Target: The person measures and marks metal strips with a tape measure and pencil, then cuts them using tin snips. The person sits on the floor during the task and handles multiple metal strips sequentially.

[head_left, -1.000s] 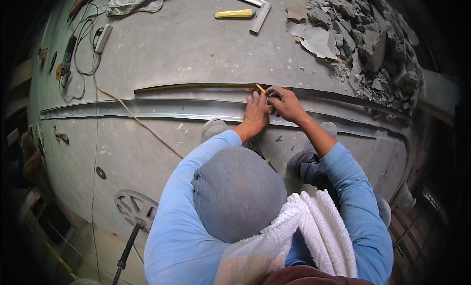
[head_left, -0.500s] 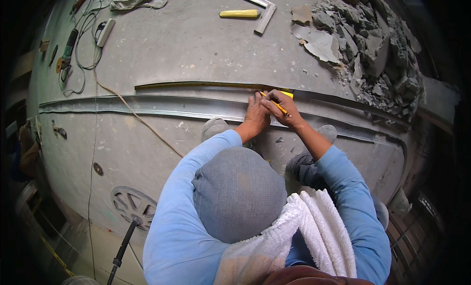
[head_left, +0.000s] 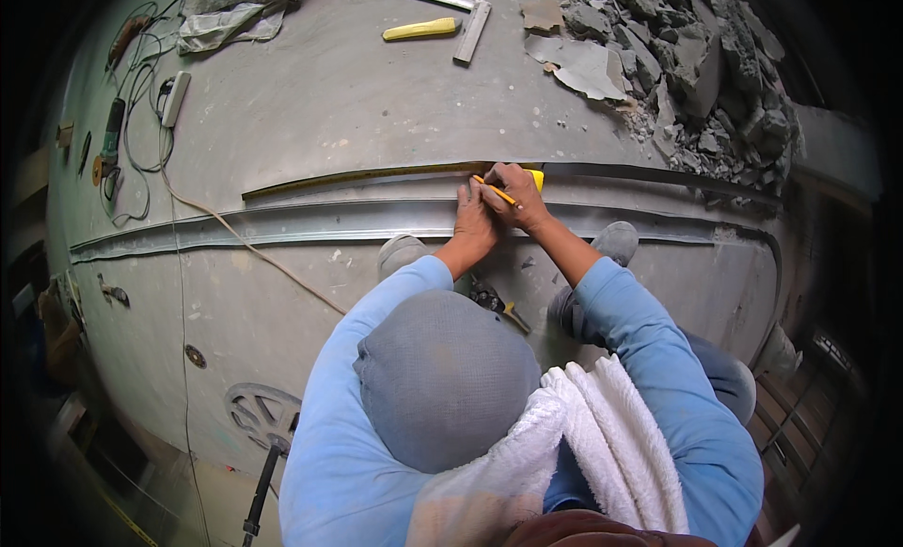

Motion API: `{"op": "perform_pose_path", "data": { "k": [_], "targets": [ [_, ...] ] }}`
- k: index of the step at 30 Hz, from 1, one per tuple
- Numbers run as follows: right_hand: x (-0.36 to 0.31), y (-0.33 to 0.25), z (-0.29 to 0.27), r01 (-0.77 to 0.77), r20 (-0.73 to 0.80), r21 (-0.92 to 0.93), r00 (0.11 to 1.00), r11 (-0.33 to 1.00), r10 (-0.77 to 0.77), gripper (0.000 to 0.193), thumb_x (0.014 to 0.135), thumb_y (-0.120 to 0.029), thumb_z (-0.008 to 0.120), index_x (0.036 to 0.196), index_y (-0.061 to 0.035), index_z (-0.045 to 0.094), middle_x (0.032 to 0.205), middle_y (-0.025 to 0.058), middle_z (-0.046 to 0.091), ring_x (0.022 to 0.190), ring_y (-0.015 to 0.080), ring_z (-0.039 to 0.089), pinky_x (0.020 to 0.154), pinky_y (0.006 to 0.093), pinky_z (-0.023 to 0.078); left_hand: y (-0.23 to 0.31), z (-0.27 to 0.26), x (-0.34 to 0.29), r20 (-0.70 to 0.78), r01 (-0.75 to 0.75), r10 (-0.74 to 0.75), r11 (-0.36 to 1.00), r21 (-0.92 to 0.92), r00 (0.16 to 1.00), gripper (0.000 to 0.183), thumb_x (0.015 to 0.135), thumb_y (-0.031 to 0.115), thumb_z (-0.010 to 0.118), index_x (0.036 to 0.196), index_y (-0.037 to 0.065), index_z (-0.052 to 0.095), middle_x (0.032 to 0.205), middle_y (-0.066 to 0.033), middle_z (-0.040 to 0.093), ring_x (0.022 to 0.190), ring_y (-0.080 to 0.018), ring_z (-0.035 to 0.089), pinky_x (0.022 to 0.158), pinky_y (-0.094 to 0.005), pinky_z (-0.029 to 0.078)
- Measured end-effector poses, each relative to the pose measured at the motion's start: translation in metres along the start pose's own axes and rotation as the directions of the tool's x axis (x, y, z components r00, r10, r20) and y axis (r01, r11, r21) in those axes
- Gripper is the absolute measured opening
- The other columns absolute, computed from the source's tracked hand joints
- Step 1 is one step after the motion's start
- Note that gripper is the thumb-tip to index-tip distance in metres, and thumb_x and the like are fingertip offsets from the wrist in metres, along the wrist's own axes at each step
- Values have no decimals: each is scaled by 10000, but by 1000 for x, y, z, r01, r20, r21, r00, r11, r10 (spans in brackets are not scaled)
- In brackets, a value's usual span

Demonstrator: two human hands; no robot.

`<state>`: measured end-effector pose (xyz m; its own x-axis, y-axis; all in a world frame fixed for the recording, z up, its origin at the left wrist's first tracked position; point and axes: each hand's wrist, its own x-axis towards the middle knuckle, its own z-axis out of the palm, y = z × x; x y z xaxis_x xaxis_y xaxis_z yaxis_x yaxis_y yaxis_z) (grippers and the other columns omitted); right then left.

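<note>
You w/ pencil (head_left: 499,192) over metal channel (head_left: 329,224).
R hand (head_left: 520,197) grips it, yellow tape case (head_left: 537,178) adjacent; L hand (head_left: 475,221) alongside, can't tell its grip.

Yellow tape measure (head_left: 538,179) — more exposed.

Count on inspection: hands, 2, being 1 left hand (head_left: 474,221) and 1 right hand (head_left: 527,197). Marking and measuring items: 1 orange pencil (head_left: 506,197), 1 yellow tape measure (head_left: 537,178), 1 metal square (head_left: 472,31). Long metal channels (head_left: 357,222): at least 1; exact number indeterminable. Others: 1 yellow-handled tool (head_left: 419,29), 1 green grinder (head_left: 112,133), 1 white power strip (head_left: 175,99), 1 small round disc (head_left: 195,356), 1 white towel (head_left: 616,439), 1 rubble heap (head_left: 696,67). Rubble pieces: too many to count.
</note>
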<state>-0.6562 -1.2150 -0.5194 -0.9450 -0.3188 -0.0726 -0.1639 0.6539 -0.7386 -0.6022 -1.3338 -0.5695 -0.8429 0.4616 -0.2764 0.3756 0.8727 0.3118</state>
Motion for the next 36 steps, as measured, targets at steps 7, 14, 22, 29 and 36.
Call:
{"op": "perform_pose_path", "data": {
  "k": [7, 14, 22, 29, 36],
  "targets": [
    [6, -2, 1, -43, 13, 4, 999, 999, 43, 210, 845, -277, 737, 870, -96, 633, 814, 82, 674, 822, 317, 617, 732, 444, 450, 1, -2, 0, -98, 10, -6, 999, 42, 995, 565, 942, 374, 518, 1448, 124, 493, 1413, -168, 513, 1297, -370, 408, 999, -533, 312],
    [8, -1, 4, -25, -4, 51, 1000, 998, 25, 193, 833, -257, 736, 851, -104, 621, 806, 86, 664, 805, 323, 614, 744, 444, 432, 0, -11, 7, 186, 71, -44, 988, -140, 982, 623, 954, 343, 500, 1523, 103, 413, 1514, -193, 433, 1406, -456, 318, 1080, -633, 263],
    [6, 2, 6, -4, -19, -9, 1000, 1000, 4, 205, 842, -282, 718, 840, -107, 610, 776, 88, 647, 792, 320, 611, 711, 445, 410, -1, -12, 4, 165, 28, -13, 995, -91, 986, 658, 957, 354, 503, 1550, 101, 373, 1554, -199, 384, 1429, -461, 288, 1092, -637, 259],
    [6, 4, 9, -11, -40, 11, 999, 1000, 11, 216, 852, -299, 708, 828, -110, 606, 748, 87, 632, 768, 318, 607, 704, 441, 401, 0, -14, 7, 183, 57, -34, 991, -123, 983, 660, 957, 347, 509, 1552, 100, 368, 1559, -194, 377, 1431, -452, 284, 1090, -636, 265],
    [7, 4, 8, -24, -37, 18, 999, 1000, 25, 222, 852, -300, 712, 814, -106, 609, 732, 80, 636, 760, 310, 617, 697, 433, 401, 1, -15, 5, 165, 49, -37, 996, -69, 986, 653, 954, 343, 515, 1549, 113, 376, 1555, -188, 379, 1423, -438, 295, 1081, -620, 265]
  ]
}}
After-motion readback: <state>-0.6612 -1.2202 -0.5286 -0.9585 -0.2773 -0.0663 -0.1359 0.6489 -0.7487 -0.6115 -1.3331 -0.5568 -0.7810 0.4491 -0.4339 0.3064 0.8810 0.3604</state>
